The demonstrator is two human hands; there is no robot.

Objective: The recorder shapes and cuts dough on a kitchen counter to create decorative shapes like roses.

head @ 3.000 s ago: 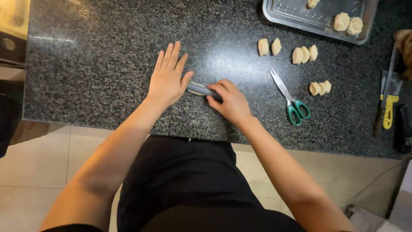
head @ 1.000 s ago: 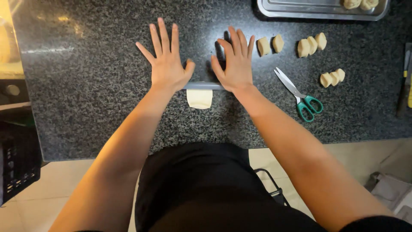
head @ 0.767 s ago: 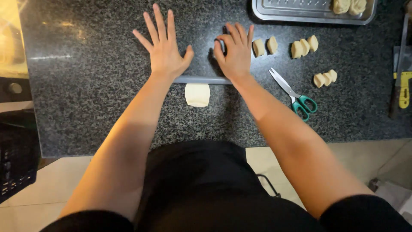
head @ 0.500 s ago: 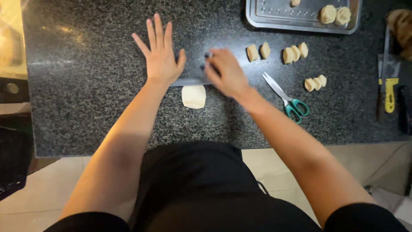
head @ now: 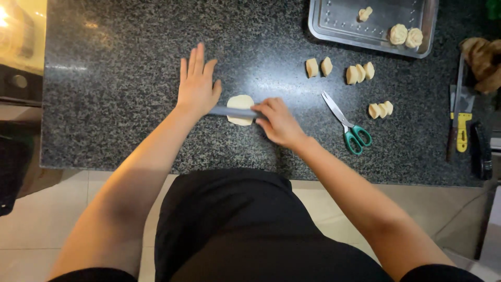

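Note:
A thin grey rolling pin [head: 232,111] lies across a small flattened round of pale dough [head: 240,100] on the dark speckled granite counter [head: 120,94]. My left hand [head: 195,86] rests flat on the pin's left end, fingers stretched out and slightly apart. At the pin's right end, my right hand [head: 279,122] has its fingers curled over the rod. The dough shows above and below the pin, between my two hands.
Green-handled scissors [head: 347,125] lie right of my right hand. Cut dough pieces sit in small groups [head: 318,67] [head: 360,73] [head: 380,109] beyond them. A metal tray [head: 334,31] at the back right holds shaped dough [head: 406,35]. A yellow-handled tool [head: 462,130] lies far right.
The pin has rolled back toward me over the dough, which is now flatter and rounder. My right hand went from flat with spread fingers to curled over the pin's end.

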